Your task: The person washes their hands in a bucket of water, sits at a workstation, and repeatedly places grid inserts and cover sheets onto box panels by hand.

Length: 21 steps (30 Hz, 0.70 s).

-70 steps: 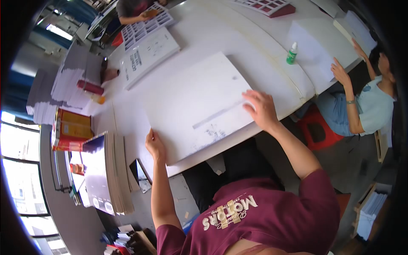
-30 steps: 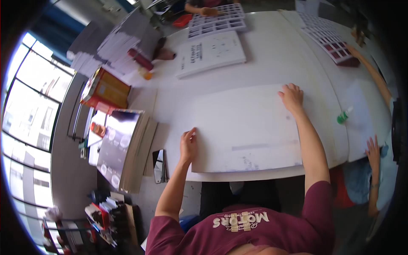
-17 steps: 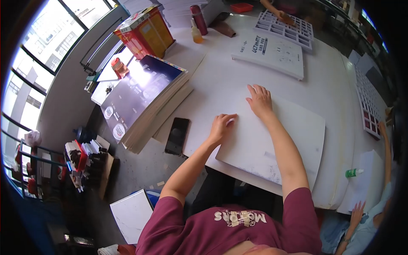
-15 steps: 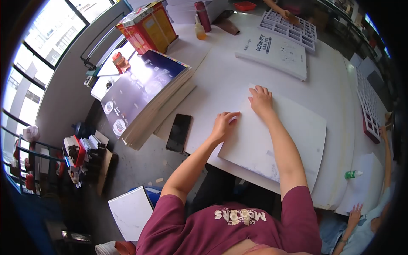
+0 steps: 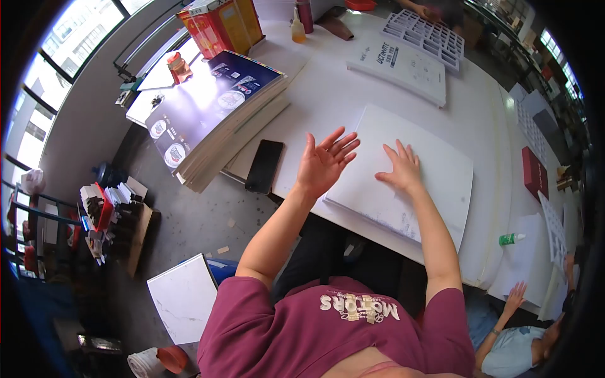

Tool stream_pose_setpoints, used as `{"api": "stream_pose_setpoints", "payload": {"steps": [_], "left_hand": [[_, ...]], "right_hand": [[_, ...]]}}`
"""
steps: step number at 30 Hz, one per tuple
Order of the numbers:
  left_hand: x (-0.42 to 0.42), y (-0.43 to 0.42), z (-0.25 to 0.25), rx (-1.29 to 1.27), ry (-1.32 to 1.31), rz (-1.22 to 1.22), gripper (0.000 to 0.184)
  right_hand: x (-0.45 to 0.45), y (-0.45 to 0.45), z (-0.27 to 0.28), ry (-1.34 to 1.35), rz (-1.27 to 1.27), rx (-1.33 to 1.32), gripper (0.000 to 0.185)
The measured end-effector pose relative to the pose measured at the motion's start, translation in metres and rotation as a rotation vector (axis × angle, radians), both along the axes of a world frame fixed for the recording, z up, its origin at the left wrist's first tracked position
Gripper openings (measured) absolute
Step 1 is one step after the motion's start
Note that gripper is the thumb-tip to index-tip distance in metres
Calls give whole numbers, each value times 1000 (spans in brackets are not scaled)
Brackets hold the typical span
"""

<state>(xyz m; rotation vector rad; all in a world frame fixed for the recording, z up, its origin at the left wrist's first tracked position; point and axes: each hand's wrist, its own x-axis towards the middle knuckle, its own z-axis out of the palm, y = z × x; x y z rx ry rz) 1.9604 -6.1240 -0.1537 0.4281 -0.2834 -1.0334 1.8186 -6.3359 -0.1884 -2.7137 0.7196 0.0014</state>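
A large white board or sheet [image 5: 435, 148] lies at the near side of the white table in front of me. My right hand [image 5: 403, 169] rests on its upper face with fingers spread, holding nothing. Raised near the left edge of that board, my left hand [image 5: 326, 162] is turned with its palm showing and fingers apart, also without anything in it. A black phone [image 5: 265, 166] lies on the table to the left of my left hand. Whether the white piece is one board or several layers, I cannot tell.
A thick stack of printed dark-blue sheets [image 5: 217, 107] stands on the left. Behind it is a red and yellow box [image 5: 220, 28]. Farther back lie a white printed box [image 5: 403, 68] and a white compartment tray [image 5: 428, 39]. Co-worker's hand [image 5: 515, 296] and green bottle [image 5: 510, 239] are at right.
My left hand has lifted off the board's left edge and opened, palm turned up. My right hand has moved back from the board's far edge onto its face, fingers spread.
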Motion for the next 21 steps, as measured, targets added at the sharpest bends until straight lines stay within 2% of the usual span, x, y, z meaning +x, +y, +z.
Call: {"api": "stream_pose_setpoints", "payload": {"steps": [1,4,7,10,11,13,14,15,16,17,19,21], "left_hand": [[-6,2,12,-183,175,-71,87],[-31,10,42,-347,298,-114,93],[-49,21,57,-355,290,-119,98],[-61,36,61,-368,256,-111,101],[-62,39,63,-369,236,-106,101],[-66,45,69,-354,210,-115,104],[-69,47,71,-341,187,-125,104],[-71,49,70,-324,165,-136,104],[-71,49,70,-317,168,-161,107],[-73,49,70,-292,144,-178,109],[-74,52,72,-244,94,-210,111],[-67,62,55,-255,80,-248,111]], "right_hand": [[1,-2,5,-14,15,39,86],[2,-1,20,79,22,37,85],[0,-7,4,-40,74,-54,68],[4,-22,8,-256,-202,357,52],[6,-21,9,-443,-194,332,47],[-1,25,46,-803,-182,283,38],[-3,51,64,-964,-43,298,36],[-9,74,86,-993,130,111,43],[-13,91,102,-943,228,-18,50],[-16,105,117,-874,276,-35,47],[-18,116,142,-478,267,-83,33],[-13,106,134,-434,273,267,24]]}}
